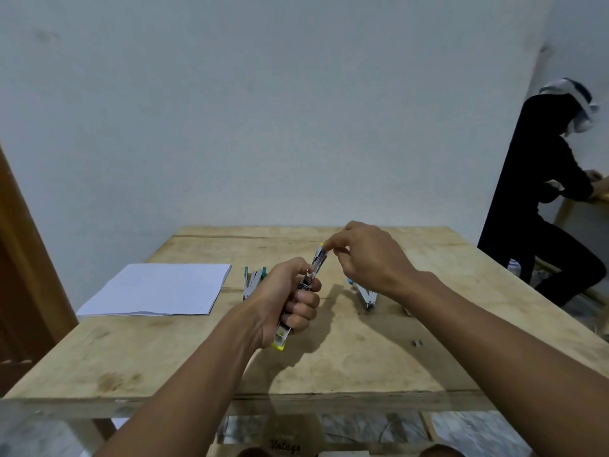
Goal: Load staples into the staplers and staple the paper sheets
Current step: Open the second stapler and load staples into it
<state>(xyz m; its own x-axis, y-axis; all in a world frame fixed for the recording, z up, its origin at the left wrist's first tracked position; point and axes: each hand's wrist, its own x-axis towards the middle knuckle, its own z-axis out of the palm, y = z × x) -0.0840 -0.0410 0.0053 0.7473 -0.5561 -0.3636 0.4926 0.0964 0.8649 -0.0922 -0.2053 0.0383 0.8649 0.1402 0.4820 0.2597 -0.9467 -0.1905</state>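
You get one readable word: "Vintage", script lettering, on round brown disc (286,435) under table (131,364) front edge, bottom centre of head view. Small print above that word too blurred for you to read.

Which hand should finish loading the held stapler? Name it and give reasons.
Right. The right hand pinches the yellow stapler at its raised far end; the left hand is wrapped round its body, steadying it.

Three staplers: one yellow stapler (318,261), one teal stapler (252,282), one third stapler (366,295). One paper stack (158,288). One staple strip (417,342).
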